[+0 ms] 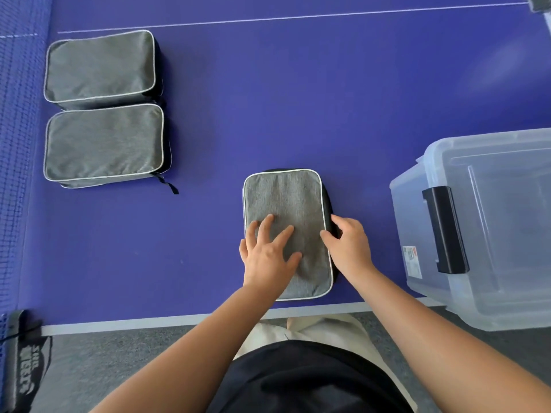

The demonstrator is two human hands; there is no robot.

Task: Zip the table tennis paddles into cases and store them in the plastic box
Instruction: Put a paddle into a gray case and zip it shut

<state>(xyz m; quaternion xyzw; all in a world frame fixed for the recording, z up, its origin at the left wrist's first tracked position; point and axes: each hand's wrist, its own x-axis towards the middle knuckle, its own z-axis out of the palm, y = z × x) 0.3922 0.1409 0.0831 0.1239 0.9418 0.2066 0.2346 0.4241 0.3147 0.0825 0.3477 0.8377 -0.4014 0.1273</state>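
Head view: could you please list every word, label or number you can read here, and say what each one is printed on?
"SHIL": roughly what the white lettering on the dark net clamp at the table's near left corner reads; the larger characters below it are too distorted to read.
Sticker on the plastic box: red and white print, too small to read.
The grey cases: no readable text.

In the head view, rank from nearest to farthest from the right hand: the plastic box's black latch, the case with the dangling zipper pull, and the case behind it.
From the right hand:
1. Black latch, just to its right.
2. Case with the zipper pull, far left.
3. Case behind it, far left, farther back.
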